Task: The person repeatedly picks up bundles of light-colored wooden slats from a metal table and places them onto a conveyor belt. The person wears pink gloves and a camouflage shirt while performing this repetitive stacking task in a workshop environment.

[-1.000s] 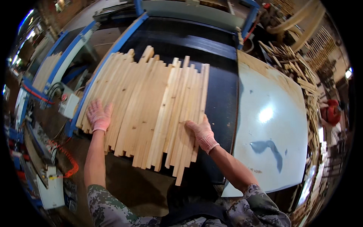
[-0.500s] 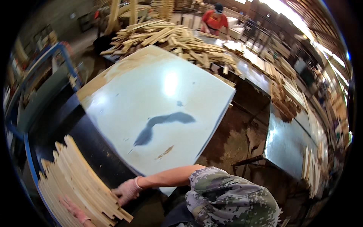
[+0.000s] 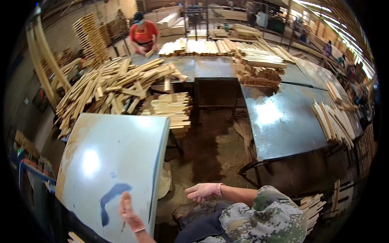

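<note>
Both of my hands wear pale pink gloves and hold nothing that shows. My left hand [image 3: 130, 212] is raised in front of the pale blue tabletop [image 3: 133, 150], its fingers stretched out; whether it touches the surface I cannot tell. To the right of that tabletop's edge, my right hand [image 3: 202, 192] hangs over the floor, fingers extended and loosely bent. A dark curved smear [image 3: 106, 202] marks the tabletop beside my left hand. At the lower left rim only the ends of some wooden strips [image 3: 75, 238] show.
A loose heap of wooden strips [image 3: 101, 87] lies beyond the tabletop, beside a neat stack [image 3: 174, 109]. A metal-topped table [image 3: 283, 129] stands right, carrying more strips [image 3: 332, 121]. Behind the heap works a person in red [image 3: 144, 34]. A broom [image 3: 244, 133] leans near the right table.
My view has swung to the right. Both hands have come away from the row of wooden strips at the left, where the right hand was at their ends and the left lay on top.
</note>
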`<state>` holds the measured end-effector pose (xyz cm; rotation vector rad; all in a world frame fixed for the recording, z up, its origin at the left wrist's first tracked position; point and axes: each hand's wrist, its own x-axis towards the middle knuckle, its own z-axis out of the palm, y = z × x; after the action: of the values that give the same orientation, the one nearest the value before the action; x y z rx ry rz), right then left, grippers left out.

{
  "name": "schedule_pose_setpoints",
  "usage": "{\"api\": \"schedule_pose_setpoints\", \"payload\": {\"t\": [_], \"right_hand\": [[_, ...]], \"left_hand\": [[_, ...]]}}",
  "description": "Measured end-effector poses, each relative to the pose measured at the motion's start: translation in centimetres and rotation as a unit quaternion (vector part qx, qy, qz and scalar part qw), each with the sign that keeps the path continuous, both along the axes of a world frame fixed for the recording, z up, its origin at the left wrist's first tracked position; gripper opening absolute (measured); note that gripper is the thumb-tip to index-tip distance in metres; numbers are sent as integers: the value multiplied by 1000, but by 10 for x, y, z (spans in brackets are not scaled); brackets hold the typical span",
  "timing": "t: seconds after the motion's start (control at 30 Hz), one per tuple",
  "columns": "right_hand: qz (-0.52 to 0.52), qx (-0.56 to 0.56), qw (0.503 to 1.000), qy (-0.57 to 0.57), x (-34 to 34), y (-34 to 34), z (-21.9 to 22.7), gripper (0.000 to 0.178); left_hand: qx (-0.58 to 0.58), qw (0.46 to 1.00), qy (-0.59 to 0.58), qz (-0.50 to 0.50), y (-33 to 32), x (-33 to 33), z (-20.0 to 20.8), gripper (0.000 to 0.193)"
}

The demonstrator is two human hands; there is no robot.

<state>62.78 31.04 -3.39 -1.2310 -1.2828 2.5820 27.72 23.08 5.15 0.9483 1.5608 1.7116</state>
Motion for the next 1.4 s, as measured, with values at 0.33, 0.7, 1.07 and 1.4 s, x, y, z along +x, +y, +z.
{"api": "schedule_pose_setpoints", "payload": {"t": [0.33,0.7,1.07,1.4], "right_hand": [[-410,-106,906,10,220,42,-40,55],[-597,-177,780,-61,313,186,-85,15],[-592,-136,794,-36,428,406,-121,75],[-567,-127,813,25,507,610,-116,47]], "left_hand": [[-290,837,-82,-457,198,249,-55,51],[-358,798,123,-469,482,327,-127,61],[-204,678,217,-672,697,551,-104,69],[-390,619,253,-633,820,594,-151,70]]}}
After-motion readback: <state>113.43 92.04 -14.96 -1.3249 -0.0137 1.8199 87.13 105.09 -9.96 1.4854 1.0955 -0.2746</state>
